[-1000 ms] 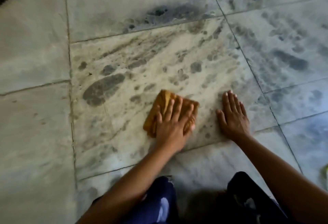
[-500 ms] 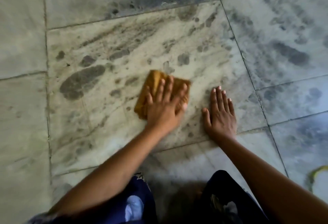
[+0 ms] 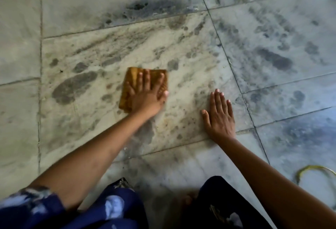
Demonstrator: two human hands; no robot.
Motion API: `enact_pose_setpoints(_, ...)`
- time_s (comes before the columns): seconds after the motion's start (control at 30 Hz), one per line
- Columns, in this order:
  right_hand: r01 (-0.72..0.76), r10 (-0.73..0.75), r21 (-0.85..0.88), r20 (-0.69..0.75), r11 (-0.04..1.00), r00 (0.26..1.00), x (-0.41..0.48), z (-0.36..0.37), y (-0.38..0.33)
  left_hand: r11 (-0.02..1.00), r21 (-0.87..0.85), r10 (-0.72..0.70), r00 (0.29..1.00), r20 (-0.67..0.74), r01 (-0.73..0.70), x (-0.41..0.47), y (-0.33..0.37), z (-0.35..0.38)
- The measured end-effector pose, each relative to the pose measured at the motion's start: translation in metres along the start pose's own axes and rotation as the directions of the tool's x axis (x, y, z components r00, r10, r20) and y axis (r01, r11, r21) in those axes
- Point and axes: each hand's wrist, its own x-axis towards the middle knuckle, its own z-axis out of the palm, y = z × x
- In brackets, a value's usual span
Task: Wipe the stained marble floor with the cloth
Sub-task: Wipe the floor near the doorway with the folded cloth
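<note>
Mustard cloth (image 3: pixel 131 78) lies folded on the marble floor (image 3: pixel 91 128), near the middle of the blotched slab. It is pressed flat under the left hand (image 3: pixel 147 99), whose fingers (image 3: pixel 146 79) lie spread and straight over it rather than curled round it. The right hand (image 3: pixel 219 115) rests open and flat on bare floor toward the slab's right edge, apart from the cloth and likely bracing. Wiping looks mid-stroke with most blotches untouched, so the next move calls for firm downward pressure while sliding the cloth left onto the big dark stain (image 3: pixel 74 87).
</note>
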Motion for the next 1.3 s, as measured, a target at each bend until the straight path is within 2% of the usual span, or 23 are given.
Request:
enact_pose_setpoints(0.1,-0.016,0.016,-0.008,0.011,1.000,1.000,0.003,0.000,0.007,0.967,-0.042,0.250,0.968,-0.023,-0.251,-0.058,0.048,0.031)
enact_pose_setpoints(0.17,-0.016,0.016,-0.013,0.010,1.000,1.000,0.003,0.001,0.007,0.911,0.009,0.411,0.910,-0.060,-0.411,-0.104,0.041,0.048)
enact_pose_setpoints(0.2,-0.013,0.013,-0.012,0.007,1.000,1.000,0.004,0.001,0.006,0.899,0.032,0.437,0.897,-0.068,-0.436,-0.115,0.022,0.052)
enact_pose_setpoints(0.27,-0.006,0.006,0.006,0.009,1.000,1.000,0.004,0.001,0.008,0.929,0.065,0.369,0.928,-0.058,-0.365,-0.119,-0.028,0.054)
enact_pose_setpoints(0.37,-0.004,0.004,0.014,-0.002,1.000,1.000,0.004,0.002,0.008,0.989,0.073,0.135,0.988,-0.072,-0.130,-0.083,-0.085,0.031)
enact_pose_setpoints(0.47,-0.004,0.004,0.025,-0.003,1.000,1.000,0.003,0.003,0.007,0.993,0.030,-0.108,0.989,-0.099,0.111,-0.025,-0.071,0.009)
enact_pose_setpoints(0.53,-0.010,0.010,0.023,0.000,1.000,1.000,0.004,0.003,0.007,0.989,0.073,-0.123,0.989,-0.078,0.129,-0.013,-0.029,0.008)
enact_pose_setpoints(0.6,-0.015,0.014,0.018,0.005,1.000,1.000,0.003,0.003,0.007,0.997,0.070,0.024,0.998,-0.058,-0.020,-0.030,0.019,0.022)
enact_pose_setpoints(0.67,-0.010,0.010,0.007,0.004,1.000,1.000,0.003,0.002,0.008,0.970,0.051,0.242,0.967,-0.086,-0.238,-0.061,0.055,0.043)
enact_pose_setpoints(0.73,-0.006,0.006,-0.004,0.020,1.000,1.000,0.004,0.001,0.008,0.925,0.038,0.381,0.918,-0.108,-0.379,-0.077,0.057,0.049)
enact_pose_setpoints(0.77,-0.004,0.004,-0.006,0.028,1.000,1.000,0.004,0.001,0.008,0.915,0.042,0.404,0.908,-0.115,-0.402,-0.079,0.042,0.048)
enact_pose_setpoints(0.83,-0.008,0.008,0.002,0.024,1.000,1.000,0.004,0.000,0.007,0.946,0.046,0.323,0.941,-0.102,-0.320,-0.083,-0.009,0.048)
enact_pose_setpoints(0.93,-0.014,0.014,0.020,0.023,1.000,1.000,0.003,0.000,0.008,1.000,0.008,0.003,0.988,-0.152,-0.001,-0.086,-0.096,0.037)
enact_pose_setpoints(1.0,-0.036,0.035,0.060,0.015,0.998,0.999,0.004,-0.001,0.003,0.966,-0.053,-0.259,0.956,-0.138,0.254,-0.092,-0.125,0.030)
enact_pose_setpoints(1.07,-0.016,0.016,0.107,0.005,0.994,1.000,0.007,-0.003,-0.005,0.923,-0.090,-0.382,0.918,-0.104,0.374,-0.097,-0.113,0.031)
enact_pose_setpoints(1.1,0.030,-0.030,0.110,0.000,0.994,1.000,0.010,-0.005,-0.012,0.926,-0.081,-0.375,0.922,-0.093,0.368,-0.102,-0.093,0.036)
enact_pose_setpoints(1.17,0.126,-0.127,0.105,-0.002,0.986,0.992,0.018,-0.007,-0.025,0.975,-0.050,-0.221,0.970,-0.106,0.216,-0.114,-0.043,0.046)
enact_pose_setpoints(1.23,0.146,-0.147,0.106,-0.005,0.984,0.989,0.024,-0.004,-0.036,1.000,-0.004,-0.010,0.990,-0.143,0.010,-0.112,-0.006,0.051)
enact_pose_setpoints(1.3,0.130,-0.130,0.096,-0.007,0.987,0.992,0.027,0.005,-0.043,0.994,0.024,0.106,0.991,-0.086,-0.105,-0.082,0.004,0.041)
